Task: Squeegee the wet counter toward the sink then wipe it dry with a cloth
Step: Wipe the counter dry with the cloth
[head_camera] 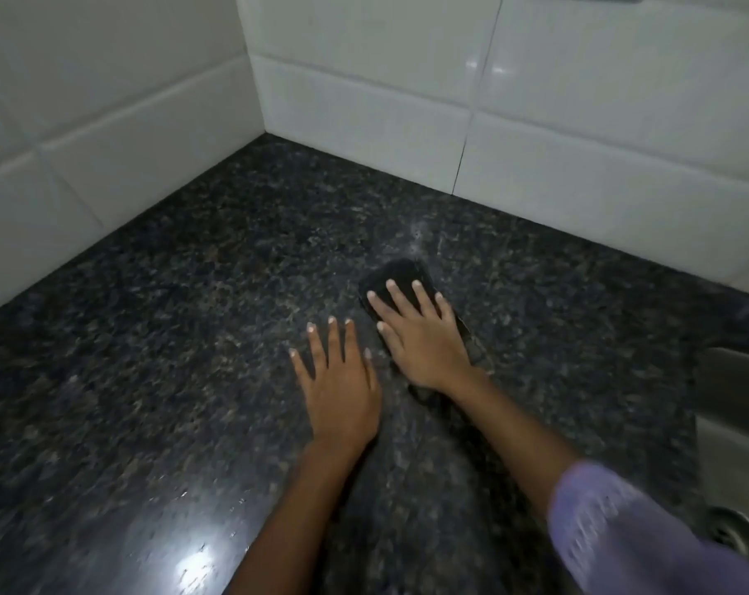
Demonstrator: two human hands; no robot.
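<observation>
While white wall tiles (119, 135) are closing off the left and far edges of the dark speckled counter (149, 345), a bright glare is shining off its wet-looking surface near the front edge. Toward the middle of the counter, the person's left hand (340, 392) is lying flat on the stone, palm down, fingers straight and spread, holding nothing. Just beside it to the right, the right hand (424, 341) is pressing down with straight, spread fingers on a dark cloth (396, 279), which is lying on the counter a little nearer the far edge than the left hand is; the far end of the cloth is showing beyond the fingertips and a strip of it is showing along the right side of the hand. A lilac sleeve (630, 534) is covering the right forearm near the front edge. At the right edge of the counter, the metal sink (733, 405) is sitting well apart from the cloth.
</observation>
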